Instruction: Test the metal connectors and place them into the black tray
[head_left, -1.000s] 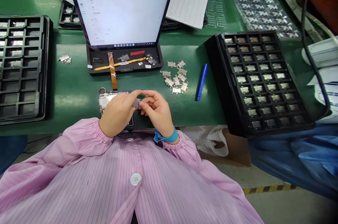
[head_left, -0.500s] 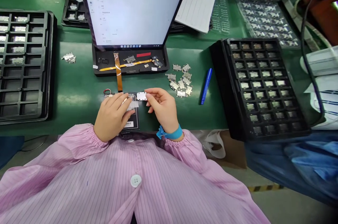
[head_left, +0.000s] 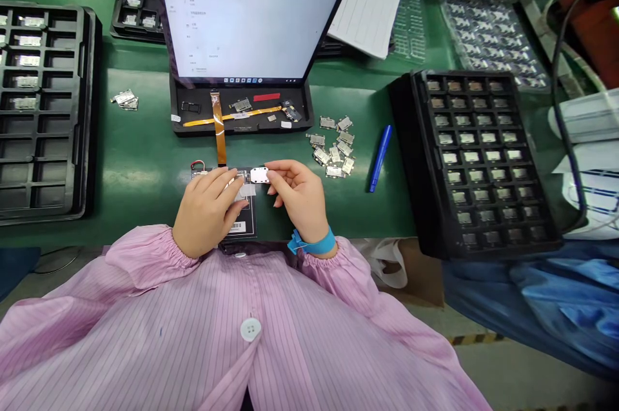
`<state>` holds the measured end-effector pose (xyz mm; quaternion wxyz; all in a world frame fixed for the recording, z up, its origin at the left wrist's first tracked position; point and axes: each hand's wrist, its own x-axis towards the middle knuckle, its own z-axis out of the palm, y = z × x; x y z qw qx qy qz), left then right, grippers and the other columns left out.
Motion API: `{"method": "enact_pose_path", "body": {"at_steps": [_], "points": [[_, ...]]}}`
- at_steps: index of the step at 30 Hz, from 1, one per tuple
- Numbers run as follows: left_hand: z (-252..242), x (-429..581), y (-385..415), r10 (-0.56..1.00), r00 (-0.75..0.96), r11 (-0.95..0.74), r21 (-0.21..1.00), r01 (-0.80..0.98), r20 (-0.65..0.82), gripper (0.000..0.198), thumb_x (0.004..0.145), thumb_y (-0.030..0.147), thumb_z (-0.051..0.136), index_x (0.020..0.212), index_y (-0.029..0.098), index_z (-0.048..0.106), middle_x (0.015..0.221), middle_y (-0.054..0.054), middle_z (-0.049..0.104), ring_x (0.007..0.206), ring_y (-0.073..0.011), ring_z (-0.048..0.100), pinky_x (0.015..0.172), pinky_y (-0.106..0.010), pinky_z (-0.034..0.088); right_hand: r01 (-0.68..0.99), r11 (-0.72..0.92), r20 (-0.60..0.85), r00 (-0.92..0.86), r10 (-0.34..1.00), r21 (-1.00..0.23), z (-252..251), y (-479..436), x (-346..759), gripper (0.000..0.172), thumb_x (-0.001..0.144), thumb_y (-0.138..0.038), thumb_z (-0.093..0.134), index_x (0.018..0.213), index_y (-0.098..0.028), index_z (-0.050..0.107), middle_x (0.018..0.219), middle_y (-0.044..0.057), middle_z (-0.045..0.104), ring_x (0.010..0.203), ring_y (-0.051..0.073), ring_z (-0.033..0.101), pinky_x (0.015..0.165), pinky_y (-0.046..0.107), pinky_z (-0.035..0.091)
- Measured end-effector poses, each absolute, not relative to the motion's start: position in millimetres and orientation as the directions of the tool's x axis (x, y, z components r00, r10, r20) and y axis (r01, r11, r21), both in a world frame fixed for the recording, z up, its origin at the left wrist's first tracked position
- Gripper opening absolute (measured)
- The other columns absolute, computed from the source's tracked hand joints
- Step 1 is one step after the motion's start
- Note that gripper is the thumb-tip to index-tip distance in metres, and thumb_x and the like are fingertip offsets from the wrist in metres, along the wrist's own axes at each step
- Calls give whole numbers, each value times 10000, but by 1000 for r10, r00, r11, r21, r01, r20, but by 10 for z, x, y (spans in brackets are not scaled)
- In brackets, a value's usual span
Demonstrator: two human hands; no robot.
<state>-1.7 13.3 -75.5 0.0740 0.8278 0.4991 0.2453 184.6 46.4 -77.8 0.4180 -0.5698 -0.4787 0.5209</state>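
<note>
In the head view, my left hand [head_left: 207, 210] lies over a dark circuit board [head_left: 247, 220], its fingers stretched out across the upper part and hiding much of it. A small white rectangular module [head_left: 260, 175] sits at the board's upper right edge. My right hand [head_left: 300, 197], with a blue wrist strap [head_left: 314, 243], pinches the module's right end between thumb and fingers. Whether the module's left end is joined to the board I cannot tell. An orange flat ribbon cable [head_left: 218, 133] runs from the screen down to the board.
A tilted display [head_left: 251, 17] stands in a black tray [head_left: 242, 127] holding small parts. Right of my hands lie several loose metal modules [head_left: 334, 154] and a blue marker [head_left: 380, 159]. Compartment trays stand at left [head_left: 53, 195] and right [head_left: 416, 204]. More modules [head_left: 126, 99] lie at left.
The camera view has shifted slightly, so the display and trays sit a little differently in the picture. Both hands keep the same pose on the board and the module.
</note>
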Motion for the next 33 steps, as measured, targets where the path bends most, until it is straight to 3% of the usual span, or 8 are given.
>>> {"method": "enact_pose_path", "body": {"at_steps": [19,27,30,33], "points": [[-776,-14,128,841,401,-517,321,794,363,294,937,270,542,1205,181,624,1232,-129,670,1180,-307,591,955,-480,457,78,-220,-222,-18,975,-972,-770,472,1861,245,785,-340,704,948,-158,688,741,19,663,506,79,546,354,176,421],[-687,-22,140,811,509,-568,177,804,289,297,949,231,507,1215,151,612,1237,-169,642,1163,-326,577,908,-481,436,89,-205,-208,-31,978,-975,-755,470,1863,262,794,-357,691,963,-157,687,722,16,652,508,85,555,366,187,419],[-597,4,187,842,486,-535,237,811,234,349,932,270,556,1262,158,572,1193,-156,653,1113,-318,590,878,-471,436,81,-181,-185,-40,982,-980,-765,464,1863,263,834,-369,645,989,-159,677,646,-6,621,494,86,548,371,184,418],[-534,91,286,886,416,-464,341,818,207,538,879,315,649,1356,132,478,1180,-146,651,1086,-310,590,854,-441,440,29,-160,-161,-32,986,-987,-794,461,1864,282,852,-383,615,1034,-171,644,658,-12,613,518,95,570,372,181,423]]}}
